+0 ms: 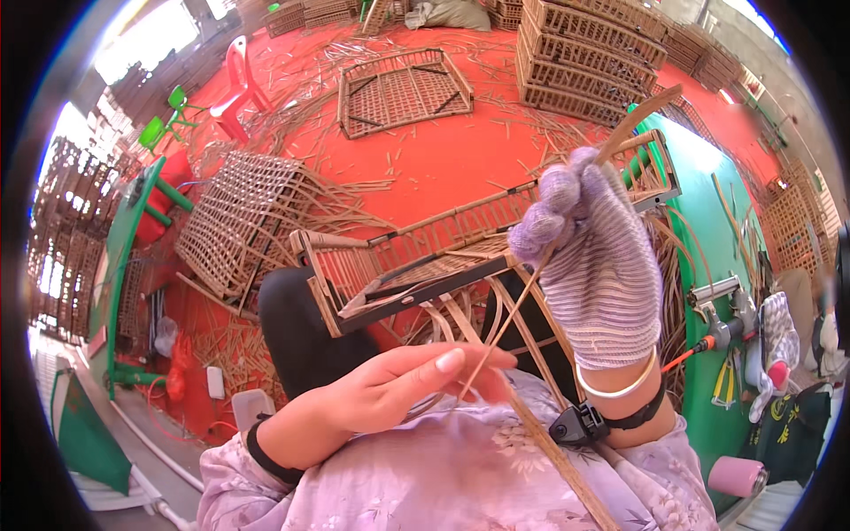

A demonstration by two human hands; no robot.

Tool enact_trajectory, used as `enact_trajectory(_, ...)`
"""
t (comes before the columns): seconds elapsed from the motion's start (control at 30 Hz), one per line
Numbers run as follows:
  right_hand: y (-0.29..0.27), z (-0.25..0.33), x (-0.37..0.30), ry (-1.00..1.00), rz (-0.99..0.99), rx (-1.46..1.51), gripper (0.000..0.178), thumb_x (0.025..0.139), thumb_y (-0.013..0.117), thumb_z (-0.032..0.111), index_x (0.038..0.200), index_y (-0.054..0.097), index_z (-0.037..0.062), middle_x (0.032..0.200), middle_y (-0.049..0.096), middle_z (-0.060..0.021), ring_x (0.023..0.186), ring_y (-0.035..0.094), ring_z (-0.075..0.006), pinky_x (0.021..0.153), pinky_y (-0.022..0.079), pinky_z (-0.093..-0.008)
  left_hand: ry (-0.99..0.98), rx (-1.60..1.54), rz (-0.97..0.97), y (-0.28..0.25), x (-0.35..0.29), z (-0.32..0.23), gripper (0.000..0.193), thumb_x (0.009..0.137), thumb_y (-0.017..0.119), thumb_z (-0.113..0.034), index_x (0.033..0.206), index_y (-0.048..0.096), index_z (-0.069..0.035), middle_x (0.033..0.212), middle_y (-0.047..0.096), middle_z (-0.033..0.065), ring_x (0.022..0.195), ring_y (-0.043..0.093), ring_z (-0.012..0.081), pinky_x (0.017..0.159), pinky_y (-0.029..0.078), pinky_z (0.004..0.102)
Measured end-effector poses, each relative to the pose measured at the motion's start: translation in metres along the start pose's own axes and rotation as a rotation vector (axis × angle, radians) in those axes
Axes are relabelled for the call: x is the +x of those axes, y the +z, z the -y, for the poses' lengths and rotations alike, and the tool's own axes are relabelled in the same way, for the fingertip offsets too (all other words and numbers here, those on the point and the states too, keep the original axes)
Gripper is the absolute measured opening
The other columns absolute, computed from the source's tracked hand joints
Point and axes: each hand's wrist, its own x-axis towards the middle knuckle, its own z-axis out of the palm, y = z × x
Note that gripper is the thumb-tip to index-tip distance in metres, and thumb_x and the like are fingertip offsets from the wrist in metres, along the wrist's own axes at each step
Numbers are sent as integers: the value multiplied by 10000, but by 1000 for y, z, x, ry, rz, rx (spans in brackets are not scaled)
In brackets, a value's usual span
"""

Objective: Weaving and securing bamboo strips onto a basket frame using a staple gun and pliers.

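Note:
My right hand [593, 257], in a striped white and purple knit glove, is closed around a long brown cane strip [645, 115]. The strip sticks out above the fist, and its thin end slants down toward my bare left hand [398, 389]. The left fingers are stretched out with the thumb apart, and the strip crosses close by the thumb tip. Beyond both hands, over my knees, a rectangular woven cane basket [460, 212] with a black-bound edge lies tilted. Several loose strips hang from its near edge, and a wide one [562, 460] runs down across my lap.
A half-woven basket [243, 221] rests at left, beside a green table [133, 239]. At right, a green workbench [699, 195] carries a tool with an orange hose [722, 332]. Farther off are a basket tray [403, 93], stacked baskets [584, 62] and a red chair [237, 93].

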Motion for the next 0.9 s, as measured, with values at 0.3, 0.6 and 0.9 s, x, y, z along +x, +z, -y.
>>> enact_trajectory(0.3, -19, 4, -15, -75, -224, -514, 247, 990, 567, 131, 1224, 539, 58, 1077, 676, -157, 946, 695, -241, 816, 583, -341, 396, 519, -214, -28, -19, 18, 236, 1000, 550, -132, 1098, 704, 17, 992, 641, 57, 811, 568, 107, 714, 458, 245)
enact_trajectory(0.6, -147, 173, -126, -491, -856, -953, 240, 953, 630, 153, 1164, 582, 50, 1040, 685, -128, 859, 696, -217, 708, 556, -312, 424, 890, -1178, -109, -63, 37, 296, 1009, 541, -142, 1264, 637, -27, 914, 584, -49, 738, 425, 28, 648, 354, 198)
enact_trajectory(0.9, -248, 287, -282, -451, -1732, -769, 591, 882, 690, 387, 1330, 498, 54, 1248, 598, -122, 1168, 578, -281, 939, 472, -462, 333, 878, -1039, -163, -55, 42, 294, 1004, 564, -134, 1267, 617, -14, 942, 600, -28, 727, 442, 29, 639, 360, 181)
